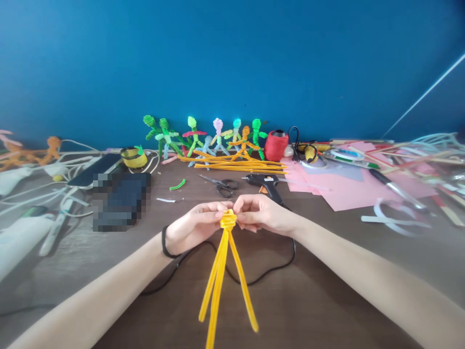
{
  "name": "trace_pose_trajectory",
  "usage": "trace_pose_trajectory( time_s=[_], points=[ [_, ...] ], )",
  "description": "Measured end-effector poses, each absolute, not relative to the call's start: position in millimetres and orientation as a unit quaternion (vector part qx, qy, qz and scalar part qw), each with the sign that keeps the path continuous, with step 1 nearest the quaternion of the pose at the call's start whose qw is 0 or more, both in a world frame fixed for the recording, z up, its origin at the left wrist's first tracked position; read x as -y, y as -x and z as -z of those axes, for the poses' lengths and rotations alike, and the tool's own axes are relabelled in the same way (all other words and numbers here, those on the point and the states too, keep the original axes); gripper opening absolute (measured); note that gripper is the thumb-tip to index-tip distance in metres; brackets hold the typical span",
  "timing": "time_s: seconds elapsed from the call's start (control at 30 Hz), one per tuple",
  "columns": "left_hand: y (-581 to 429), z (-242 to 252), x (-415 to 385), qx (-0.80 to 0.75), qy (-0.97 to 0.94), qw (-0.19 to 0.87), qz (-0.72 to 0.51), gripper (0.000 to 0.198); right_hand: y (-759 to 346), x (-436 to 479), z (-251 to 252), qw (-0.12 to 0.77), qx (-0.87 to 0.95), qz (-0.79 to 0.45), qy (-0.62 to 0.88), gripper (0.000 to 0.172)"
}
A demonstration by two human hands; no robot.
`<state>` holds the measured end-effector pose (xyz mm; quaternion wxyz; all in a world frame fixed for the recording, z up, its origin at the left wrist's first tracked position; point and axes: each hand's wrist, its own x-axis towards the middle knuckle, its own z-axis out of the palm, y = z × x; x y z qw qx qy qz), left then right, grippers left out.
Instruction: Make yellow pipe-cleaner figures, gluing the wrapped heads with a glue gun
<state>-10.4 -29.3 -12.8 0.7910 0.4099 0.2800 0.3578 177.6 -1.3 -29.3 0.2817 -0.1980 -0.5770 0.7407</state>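
Observation:
A yellow pipe cleaner figure [228,220] is held up between my two hands at the middle of the view. Its top is a coiled, ribbed head, and several straight stems hang down and spread apart below. My left hand [196,220] pinches the head from the left with thumb and fingers. From the right, the thumb and fingertips of my right hand [263,213] close on the same head. Just beyond the hands lie black scissors [223,185] and a black hot glue gun [267,183] on the dark table [174,310].
Finished pipe cleaner figures [192,133] stand along the blue wall. Loose yellow pipe cleaners [240,166] lie before them. A red spool [276,145], pink paper [345,191] and strips fill the right. Phones [95,169] and white cables sit left. A black cord [271,272] crosses beneath my hands.

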Motion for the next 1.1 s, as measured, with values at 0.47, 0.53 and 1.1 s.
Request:
trace_pose_trajectory(
  time_s=[0.47, 0.53, 1.1],
  points=[
    [8.8, 12.2, 31.8, -0.246, -0.426, 0.799, -0.345, 0.005, -176.7, 3.9, 32.0, 0.287, 0.568, -0.753, 0.169, 0.012],
    [8.9, 12.7, 31.7, -0.253, -0.422, 0.798, -0.347, 0.005, -176.6, 4.4, 31.4, 0.286, 0.570, -0.751, 0.171, 0.012],
    [17.0, -1.0, 23.1, -0.412, -0.623, 0.547, -0.379, 0.011, -179.4, 0.1, 29.0, 0.305, 0.565, -0.732, 0.230, 0.015]
  ],
)
